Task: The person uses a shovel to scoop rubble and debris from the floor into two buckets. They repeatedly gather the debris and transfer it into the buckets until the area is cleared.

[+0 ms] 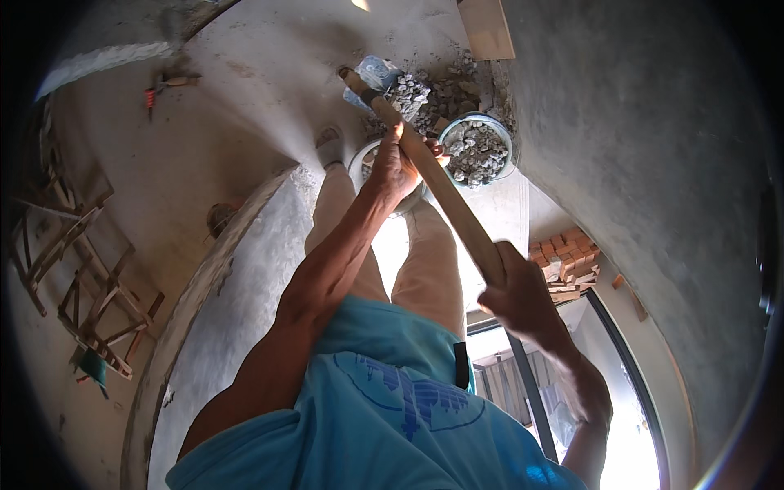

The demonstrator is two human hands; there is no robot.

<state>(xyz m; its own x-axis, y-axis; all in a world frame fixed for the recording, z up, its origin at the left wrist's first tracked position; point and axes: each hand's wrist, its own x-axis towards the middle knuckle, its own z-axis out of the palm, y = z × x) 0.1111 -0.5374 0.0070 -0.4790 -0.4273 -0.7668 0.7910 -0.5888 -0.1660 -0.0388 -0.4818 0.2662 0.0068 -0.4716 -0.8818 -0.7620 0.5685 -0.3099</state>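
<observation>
Both my hands are on the long wooden handle (450, 199) of a shovel or hoe, which slants across the view. My left hand (395, 162) grips it from beneath near the far end, fingers showing on the other side. Close to my body, my right hand (520, 291) is wrapped around the near end. At the far end is a bluish metal blade (375, 72), with broken rubble (407, 95) on or against it. A bucket (361, 160) stands between my feet, partly hidden by my left hand. Beside it, another bucket (508, 144) is full of grey rubble.
Loose rubble (453, 92) lies along the wall base. A plastered wall (625, 122) rises on the right and a low wall (226, 294) on the left. Farther off are wooden frames (104, 294), a hammer-like tool (177, 81), stacked bricks (566, 251) and a board (487, 30).
</observation>
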